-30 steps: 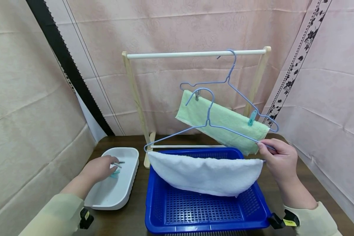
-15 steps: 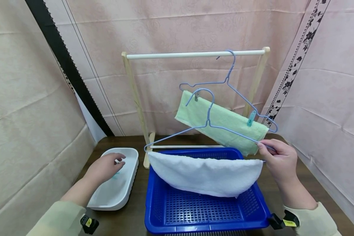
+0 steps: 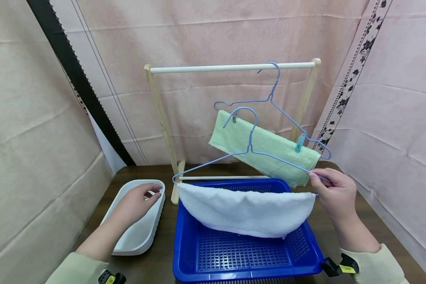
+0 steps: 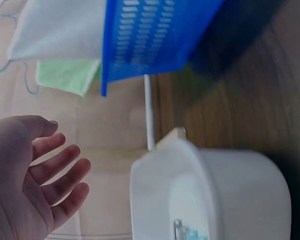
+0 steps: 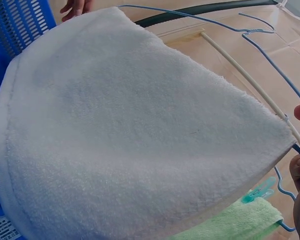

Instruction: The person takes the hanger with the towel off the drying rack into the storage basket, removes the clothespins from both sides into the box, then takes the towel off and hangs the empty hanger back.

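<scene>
My right hand (image 3: 335,191) pinches the right end of a blue wire hanger (image 3: 250,138) above the basket. A white towel (image 3: 248,211) is draped over that hanger's lower bar and hangs in a shallow curve. Over the white tray (image 3: 150,228) my left hand (image 3: 136,203) is raised, fingers loosely bent and holding nothing in the left wrist view. Inside the tray lie a metal clip (image 4: 178,229) and a teal clip (image 4: 194,234), which the left hand hides from the head view.
Behind stands a rack with a white rail (image 3: 198,69). A second blue hanger (image 3: 275,85) hangs from it, tilted, bearing a green towel (image 3: 262,144) held by a metal clip (image 3: 234,116) and a teal clothespin (image 3: 299,143). The blue basket (image 3: 248,275) sits below the white towel.
My left hand was at the clips in the tray, with a metal clip by its fingertips; it has come away from them and shifted right. My right hand keeps its grip on the hanger.
</scene>
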Available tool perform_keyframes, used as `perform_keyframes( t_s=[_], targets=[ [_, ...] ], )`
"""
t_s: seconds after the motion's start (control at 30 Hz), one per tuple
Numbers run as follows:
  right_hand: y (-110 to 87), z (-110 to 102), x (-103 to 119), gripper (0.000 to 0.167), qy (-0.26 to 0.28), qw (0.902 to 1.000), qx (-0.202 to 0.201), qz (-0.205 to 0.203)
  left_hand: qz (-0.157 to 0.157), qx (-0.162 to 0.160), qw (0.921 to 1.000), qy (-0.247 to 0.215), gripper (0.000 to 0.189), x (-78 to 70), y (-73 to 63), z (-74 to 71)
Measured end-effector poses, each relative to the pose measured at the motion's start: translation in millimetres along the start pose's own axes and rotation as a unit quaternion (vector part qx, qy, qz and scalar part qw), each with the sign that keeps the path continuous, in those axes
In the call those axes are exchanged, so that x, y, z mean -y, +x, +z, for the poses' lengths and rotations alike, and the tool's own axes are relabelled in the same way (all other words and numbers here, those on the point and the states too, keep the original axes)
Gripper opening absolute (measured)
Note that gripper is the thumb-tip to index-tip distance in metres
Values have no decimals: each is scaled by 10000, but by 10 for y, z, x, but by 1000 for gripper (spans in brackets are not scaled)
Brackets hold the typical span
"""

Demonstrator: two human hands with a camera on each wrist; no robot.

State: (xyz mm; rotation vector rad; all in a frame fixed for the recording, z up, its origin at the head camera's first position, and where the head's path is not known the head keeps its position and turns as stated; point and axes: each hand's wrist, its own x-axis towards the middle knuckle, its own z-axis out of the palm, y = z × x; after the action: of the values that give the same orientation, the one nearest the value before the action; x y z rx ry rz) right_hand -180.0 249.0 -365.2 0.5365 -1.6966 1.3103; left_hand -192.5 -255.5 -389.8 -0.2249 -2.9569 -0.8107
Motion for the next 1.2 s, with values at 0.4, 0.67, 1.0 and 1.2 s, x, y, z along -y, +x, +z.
perform_keyframes(
  t_s=[0.4, 0.67, 1.0, 1.2],
  targets=[
    [6, 11, 10, 11, 107, 9999, -36, 33, 43, -201, 9911, -1314, 29, -316, -116, 30],
    [35, 33, 19, 12, 214, 9998, -27, -32, -150, -287, 9808, -1921, 28, -382, -127, 70],
    [64, 50, 24, 11, 194, 9997, -139, -9, -54, -321, 9692, -2442, 32, -485, -95, 158],
    [72, 52, 54, 11, 173, 9996, -213, 89, -76, -526, 9667, -2503, 30, -527, -87, 188]
  ],
)
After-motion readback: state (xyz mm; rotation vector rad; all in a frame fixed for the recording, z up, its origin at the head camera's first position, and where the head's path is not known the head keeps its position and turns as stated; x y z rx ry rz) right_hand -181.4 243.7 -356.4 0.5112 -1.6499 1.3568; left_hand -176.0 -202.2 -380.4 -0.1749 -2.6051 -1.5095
